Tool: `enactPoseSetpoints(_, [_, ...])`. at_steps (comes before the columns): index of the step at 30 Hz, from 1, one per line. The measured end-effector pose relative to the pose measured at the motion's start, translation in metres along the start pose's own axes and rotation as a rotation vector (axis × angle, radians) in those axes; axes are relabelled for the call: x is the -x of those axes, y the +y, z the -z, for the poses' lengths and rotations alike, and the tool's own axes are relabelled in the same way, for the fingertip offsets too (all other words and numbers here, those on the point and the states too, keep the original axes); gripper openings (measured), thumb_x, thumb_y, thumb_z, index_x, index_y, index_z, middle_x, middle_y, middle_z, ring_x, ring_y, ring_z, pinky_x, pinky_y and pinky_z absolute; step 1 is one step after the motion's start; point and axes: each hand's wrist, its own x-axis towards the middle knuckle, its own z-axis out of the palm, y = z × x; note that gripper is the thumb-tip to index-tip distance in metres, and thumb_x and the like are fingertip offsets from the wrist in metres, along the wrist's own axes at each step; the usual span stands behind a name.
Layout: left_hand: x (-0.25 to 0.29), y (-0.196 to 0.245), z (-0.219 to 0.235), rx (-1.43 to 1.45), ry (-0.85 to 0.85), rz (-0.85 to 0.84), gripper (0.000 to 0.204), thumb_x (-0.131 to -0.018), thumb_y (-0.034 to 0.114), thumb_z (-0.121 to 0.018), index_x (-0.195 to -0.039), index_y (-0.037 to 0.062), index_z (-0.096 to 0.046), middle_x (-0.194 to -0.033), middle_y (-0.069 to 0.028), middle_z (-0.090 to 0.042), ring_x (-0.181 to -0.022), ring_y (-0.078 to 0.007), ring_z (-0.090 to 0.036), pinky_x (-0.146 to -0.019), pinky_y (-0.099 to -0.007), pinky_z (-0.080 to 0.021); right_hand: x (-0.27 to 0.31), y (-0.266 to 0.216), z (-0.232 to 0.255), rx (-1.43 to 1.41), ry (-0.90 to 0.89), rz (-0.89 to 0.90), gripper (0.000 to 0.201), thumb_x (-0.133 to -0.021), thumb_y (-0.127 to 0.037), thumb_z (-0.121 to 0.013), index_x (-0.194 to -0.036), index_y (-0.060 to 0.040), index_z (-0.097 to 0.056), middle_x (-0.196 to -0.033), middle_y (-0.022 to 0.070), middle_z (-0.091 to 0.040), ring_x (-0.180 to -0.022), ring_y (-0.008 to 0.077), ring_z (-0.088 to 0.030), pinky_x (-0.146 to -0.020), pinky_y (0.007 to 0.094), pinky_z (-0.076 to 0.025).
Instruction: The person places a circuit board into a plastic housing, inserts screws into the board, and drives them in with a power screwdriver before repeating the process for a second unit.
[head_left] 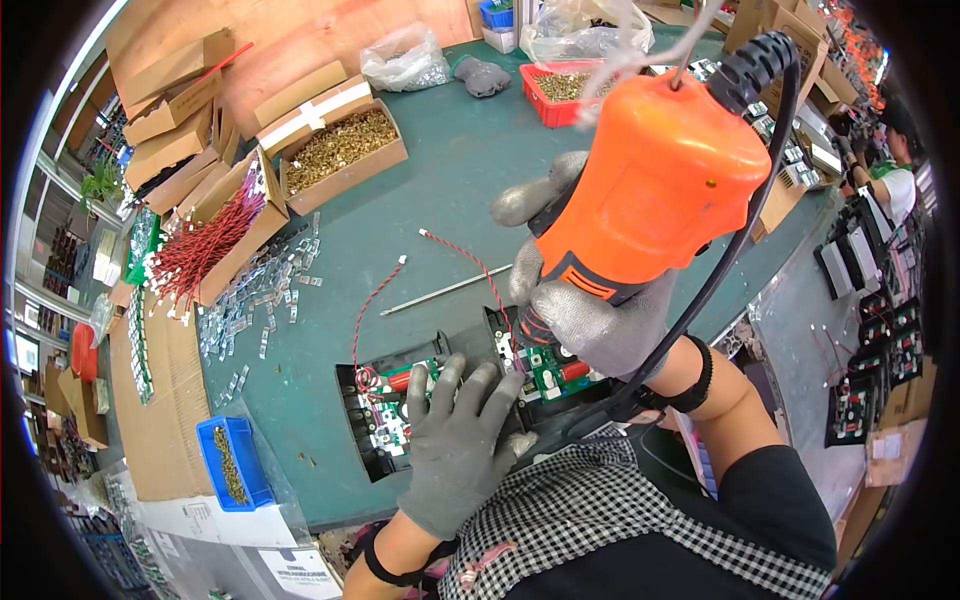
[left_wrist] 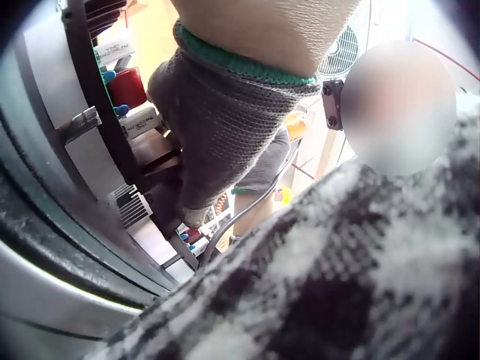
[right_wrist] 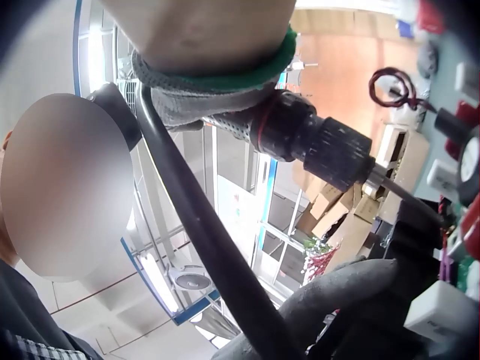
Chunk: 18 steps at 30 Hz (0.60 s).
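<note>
My right hand [head_left: 610, 320], in a grey glove, grips an orange electric screwdriver [head_left: 670, 170] above the right black housing. In the right wrist view the black chuck [right_wrist: 337, 154] carries a thin bit [right_wrist: 409, 201] whose tip reaches the board's parts. Inside that housing lies a green circuit board [head_left: 545, 382] with a red component. My left hand [head_left: 450, 460], gloved too, rests with spread, fairly straight fingers over the left black housing [head_left: 352, 425] and its board, fingertips near the gap between both. Each housing has a red twisted wire [head_left: 372, 305] running out across the table.
A metal rod [head_left: 445, 290] lies behind the housings. Left are loose metal clips [head_left: 265, 290], a box of red wires [head_left: 215, 240] and a blue bin [head_left: 225, 470]. Farther back stand a carton of brass-coloured parts [head_left: 345, 150] and a red basket [head_left: 545, 105]. A black cable [head_left: 740, 250] hangs beside my right arm.
</note>
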Motion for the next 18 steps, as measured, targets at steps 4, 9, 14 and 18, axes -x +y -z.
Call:
enactPoseSetpoints(4, [0.0,-0.002,-0.002,0.019,0.01,0.002,0.065,-0.074,0.057,-0.068,-0.124,0.0162,-0.061,-0.12,-0.0091,-0.059,-0.124,-0.0342,-0.047,-0.113,-0.0564,-0.02,0.001,0.0,-0.001,-0.043,-0.009,-0.069,0.068,-0.076,0.012,-0.064,-0.135,-0.0057,-0.034,-0.124,0.0187,-0.057,-0.084,0.0171,-0.067,-0.07,0.0299,-0.057])
enactPoseSetpoints(9, [0.0,-0.004,-0.003,0.036,0.015,-0.002,0.064,-0.075,0.058,-0.069,-0.122,0.0143,-0.063,-0.118,-0.0096,-0.061,-0.124,-0.0351,-0.047,-0.114,-0.0567,-0.019,0.0,-0.004,-0.004,-0.081,-0.044,-0.119,0.07,-0.075,0.016,-0.063,-0.135,-0.0062,-0.034,-0.125,0.0181,-0.056,-0.086,0.0191,-0.067,-0.071,0.0304,-0.057])
enactPoseSetpoints(14, [0.0,-0.003,0.002,0.053,-0.036,0.012,0.063,-0.071,0.046,-0.075,-0.124,0.0163,-0.06,-0.119,-0.0085,-0.059,-0.125,-0.0328,-0.046,-0.113,-0.0564,-0.02,0.003,0.003,-0.011,0.069,-0.065,-0.038,0.07,-0.075,0.018,-0.062,-0.134,-0.0064,-0.034,-0.123,0.0176,-0.057,-0.092,0.0203,-0.067,-0.072,0.0316,-0.057])
enactPoseSetpoints(18, [-0.001,-0.004,-0.003,0.047,0.018,-0.007,0.058,-0.075,0.055,-0.07,-0.113,0.0117,-0.065,-0.113,-0.0094,-0.061,-0.125,-0.0351,-0.046,-0.113,-0.0573,-0.018,0.005,0.004,-0.011,0.162,-0.049,-0.014,0.069,-0.075,0.017,-0.062,-0.134,-0.0068,-0.034,-0.122,0.0181,-0.058,-0.091,0.0206,-0.067,-0.072,0.0314,-0.057])
